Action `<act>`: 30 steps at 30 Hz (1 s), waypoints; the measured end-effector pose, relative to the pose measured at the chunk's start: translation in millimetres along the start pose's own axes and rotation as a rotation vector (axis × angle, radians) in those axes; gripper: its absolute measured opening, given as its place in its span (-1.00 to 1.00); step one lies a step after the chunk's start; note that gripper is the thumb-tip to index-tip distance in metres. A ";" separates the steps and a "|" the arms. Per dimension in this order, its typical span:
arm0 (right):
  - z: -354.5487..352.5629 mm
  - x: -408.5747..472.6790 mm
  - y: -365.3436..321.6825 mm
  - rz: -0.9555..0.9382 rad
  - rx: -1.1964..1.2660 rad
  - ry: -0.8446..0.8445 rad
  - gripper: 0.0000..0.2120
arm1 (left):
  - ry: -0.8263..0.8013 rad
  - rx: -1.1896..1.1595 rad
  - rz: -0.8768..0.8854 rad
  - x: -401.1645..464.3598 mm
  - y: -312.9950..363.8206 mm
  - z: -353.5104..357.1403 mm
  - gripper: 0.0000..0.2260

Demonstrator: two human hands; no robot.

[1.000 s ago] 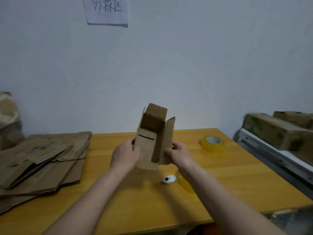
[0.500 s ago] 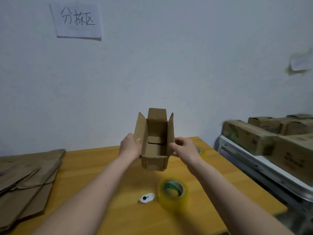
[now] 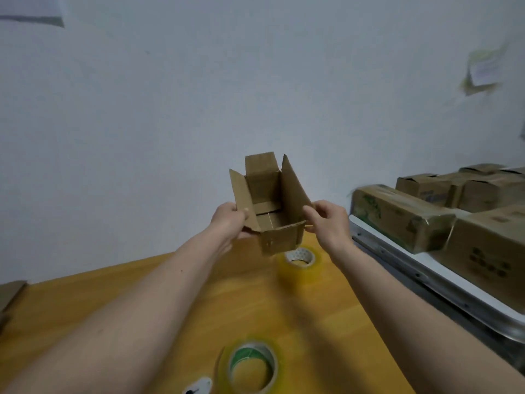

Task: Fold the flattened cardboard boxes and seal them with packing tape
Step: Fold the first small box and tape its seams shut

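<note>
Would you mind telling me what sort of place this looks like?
Probably a packing or sorting workroom. A wooden table bears rolls of packing tape, sealed cardboard cartons are stacked on a rack at the right, and both hands hold a small open cardboard box.

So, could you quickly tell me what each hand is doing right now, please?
Left hand: grips the left side of the open cardboard box, held above the table.
Right hand: grips the box's right side.
</note>
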State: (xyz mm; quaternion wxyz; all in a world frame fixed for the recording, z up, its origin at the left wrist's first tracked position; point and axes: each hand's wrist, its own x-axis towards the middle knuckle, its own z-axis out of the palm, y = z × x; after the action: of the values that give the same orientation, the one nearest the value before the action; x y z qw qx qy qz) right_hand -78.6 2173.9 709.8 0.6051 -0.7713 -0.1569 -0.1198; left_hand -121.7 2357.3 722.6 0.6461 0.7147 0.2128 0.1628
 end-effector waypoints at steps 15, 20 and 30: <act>-20.1 151.3 129.4 0.129 -0.057 0.200 -0.77 | -0.138 -0.063 -0.122 140.8 -11.5 150.2 -0.91; -4.2 170.4 168.9 0.286 -0.106 0.029 -0.69 | -0.182 -0.019 -0.203 171.2 -43.4 166.1 -0.83; 15.3 168.6 211.3 0.251 -0.206 -0.132 -0.63 | -0.190 -0.071 -0.262 193.1 -59.9 182.6 -0.88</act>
State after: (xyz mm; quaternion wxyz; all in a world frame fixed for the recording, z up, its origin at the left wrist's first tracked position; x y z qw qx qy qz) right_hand 158.5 2159.0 580.0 0.5213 -0.8491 -0.0853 -0.0079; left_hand 130.8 2305.1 634.5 0.7038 0.6697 0.2364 0.0163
